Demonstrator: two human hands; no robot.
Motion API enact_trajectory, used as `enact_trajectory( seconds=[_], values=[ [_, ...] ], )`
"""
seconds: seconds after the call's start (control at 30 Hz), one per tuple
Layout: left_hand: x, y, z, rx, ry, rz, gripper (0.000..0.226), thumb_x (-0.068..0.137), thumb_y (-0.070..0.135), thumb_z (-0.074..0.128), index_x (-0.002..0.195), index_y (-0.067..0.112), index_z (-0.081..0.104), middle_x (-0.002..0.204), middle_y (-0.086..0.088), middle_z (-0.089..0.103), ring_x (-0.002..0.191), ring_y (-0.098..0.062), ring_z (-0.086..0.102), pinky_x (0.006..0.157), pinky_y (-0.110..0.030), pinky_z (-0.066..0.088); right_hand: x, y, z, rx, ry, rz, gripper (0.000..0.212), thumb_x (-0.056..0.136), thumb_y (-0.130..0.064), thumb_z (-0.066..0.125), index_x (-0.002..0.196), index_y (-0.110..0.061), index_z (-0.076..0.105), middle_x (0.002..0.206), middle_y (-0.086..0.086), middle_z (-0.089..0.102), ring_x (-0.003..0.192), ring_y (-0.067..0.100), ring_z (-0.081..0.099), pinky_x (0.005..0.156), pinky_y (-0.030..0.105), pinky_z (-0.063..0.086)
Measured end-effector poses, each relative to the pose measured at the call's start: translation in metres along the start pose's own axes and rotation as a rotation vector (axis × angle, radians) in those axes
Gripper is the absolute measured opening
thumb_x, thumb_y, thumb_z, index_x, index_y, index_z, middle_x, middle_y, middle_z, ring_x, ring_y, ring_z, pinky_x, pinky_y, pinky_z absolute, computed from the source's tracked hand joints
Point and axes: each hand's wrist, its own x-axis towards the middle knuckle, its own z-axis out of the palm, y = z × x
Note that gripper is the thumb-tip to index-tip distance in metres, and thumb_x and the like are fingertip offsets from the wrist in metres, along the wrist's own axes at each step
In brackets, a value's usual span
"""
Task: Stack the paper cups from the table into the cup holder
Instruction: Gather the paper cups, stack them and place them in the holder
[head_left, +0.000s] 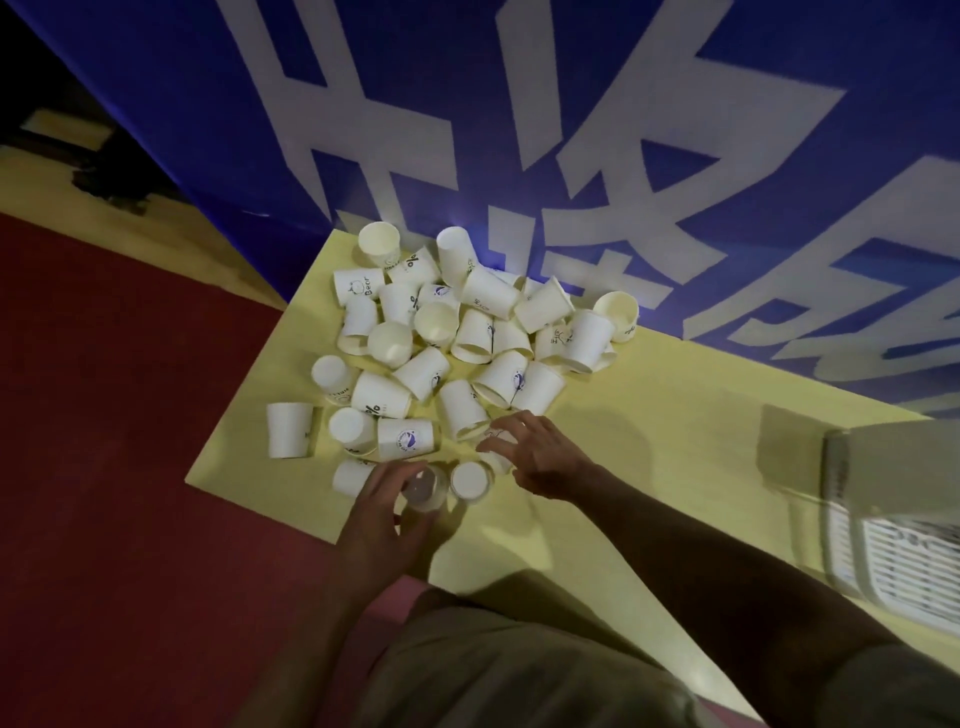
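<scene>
- The paper cups (457, 332) lie in a loose heap on the yellow worktop (675, 441), up against a blue banner (571, 130) with large white characters. Most are tipped on their sides; a few stand upright or upside down.
- The left hand (384, 514) is at the near edge of the heap, its fingers curled round a clear, blurred tube-like thing (427, 488), likely the cup holder. Its grip looks closed on it, though the blur hides where each finger sits.
- The right hand (530, 457) reaches into the heap with fingers spread and bent over a tipped cup (496, 441). I cannot tell whether that grip has closed on the cup or only touches it.
- An upside-down cup (470, 480) stands just beside the holder, between the two hands.
- Handling, as a judgement: the cups look very light and thin-walled, so they will slide or roll at a nudge and dent under a hard squeeze.
- The rolled rim and the base are likely the stiffest parts. A light pinch across the wall near the rim, or fingers spread round the base, should hold without crushing.
- The paper surface should give fair friction, so slipping is a small worry; knocking neighbours off the worktop edge is the greater one.
- Cups must face the same way to nest, so each tipped one needs turning first.
- A white slatted appliance (893, 545) sits at the right edge.
</scene>
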Motion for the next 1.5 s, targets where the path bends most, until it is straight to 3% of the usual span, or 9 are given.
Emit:
enact_trajectory(
  seconds=[0.13,0.23,0.33,0.47,0.6,0.9,1.23,1.37,1.5],
  values=[
    [0.005,0.006,0.009,-0.046,-0.029,-0.019,0.055,0.079,0.037,0.071,0.132,0.033,0.059,0.131,0.02,0.053,0.12,-0.006,0.057,0.086,-0.039,0.059,-0.004,0.009,0.003,0.009,-0.065,0.118,0.07,0.072,-0.019,0.078,0.136,-0.02,0.051,0.132,0.009,0.058,0.113,0.036,0.055,0.083,0.046,0.048],
    [0.016,0.014,0.02,0.025,-0.101,-0.023,0.055,0.08,0.047,0.066,0.134,0.042,0.054,0.133,0.023,0.049,0.12,-0.007,0.055,0.087,-0.043,0.058,-0.018,0.014,0.005,0.023,-0.047,0.173,0.051,0.085,-0.026,0.072,0.13,-0.017,0.051,0.127,0.01,0.057,0.108,0.035,0.054,0.082,0.046,0.048],
    [0.031,0.023,0.038,0.323,-0.08,0.048,0.052,0.09,0.051,0.058,0.139,0.035,0.051,0.137,0.014,0.051,0.119,-0.011,0.057,0.091,-0.041,0.053,-0.037,0.016,0.009,0.109,-0.058,0.237,0.061,0.082,-0.039,0.076,0.13,-0.016,0.045,0.124,0.007,0.054,0.108,0.032,0.053,0.088,0.044,0.048],
    [0.048,0.026,0.061,0.513,-0.118,0.184,0.055,0.089,0.046,0.065,0.138,0.023,0.058,0.135,0.001,0.057,0.111,-0.019,0.064,0.074,-0.032,0.058,-0.064,0.012,0.008,0.358,0.133,0.327,0.067,0.081,-0.054,0.062,0.134,-0.018,0.045,0.123,0.006,0.056,0.099,0.03,0.056,0.082,0.043,0.051],
    [0.074,0.019,0.072,0.533,-0.434,-0.059,0.083,0.083,0.069,0.06,0.15,0.026,0.039,0.151,-0.001,0.039,0.129,-0.025,0.049,0.092,-0.044,0.053,-0.095,0.012,0.002,0.446,0.289,0.311,0.077,0.084,-0.046,0.072,0.148,-0.016,0.041,0.125,0.006,0.053,0.102,0.025,0.054,0.086,0.039,0.051],
    [0.077,0.017,0.092,0.845,-0.546,-0.05,0.074,0.088,0.028,0.072,0.151,0.029,0.034,0.146,-0.002,0.044,0.12,-0.028,0.055,0.088,-0.041,0.055,-0.147,0.016,0.005,0.551,0.436,0.409,0.075,0.089,-0.044,0.075,0.151,-0.017,0.041,0.132,0.005,0.053,0.111,0.023,0.055,0.096,0.04,0.052],
    [0.073,0.038,0.133,0.163,-0.49,-0.008,0.054,0.088,0.032,0.077,0.137,0.021,0.058,0.125,0.005,0.058,0.112,-0.012,0.056,0.095,-0.029,0.046,-0.175,0.018,0.015,0.551,0.468,0.554,0.076,0.084,-0.037,0.08,0.149,-0.025,0.043,0.128,0.004,0.043,0.1,0.02,0.06,0.089,0.037,0.057],
    [0.064,0.023,0.148,0.245,-0.585,-0.071,0.061,0.087,0.031,0.077,0.142,0.023,0.051,0.132,0.001,0.054,0.121,-0.019,0.056,0.101,-0.032,0.045,-0.19,0.016,0.015,0.527,0.475,0.636,0.068,0.084,-0.038,0.08,0.142,-0.026,0.046,0.13,0.0,0.044,0.103,0.019,0.061,0.084,0.036,0.059],
    [0.064,0.023,0.157,0.472,-0.675,-0.045,0.074,0.085,0.044,0.076,0.149,0.029,0.042,0.139,0.003,0.052,0.122,-0.022,0.057,0.102,-0.04,0.045,-0.201,0.015,0.012,0.536,0.519,0.63,0.064,0.084,-0.034,0.078,0.139,-0.021,0.048,0.129,-0.003,0.047,0.108,0.015,0.058,0.093,0.032,0.053]
  ],
)
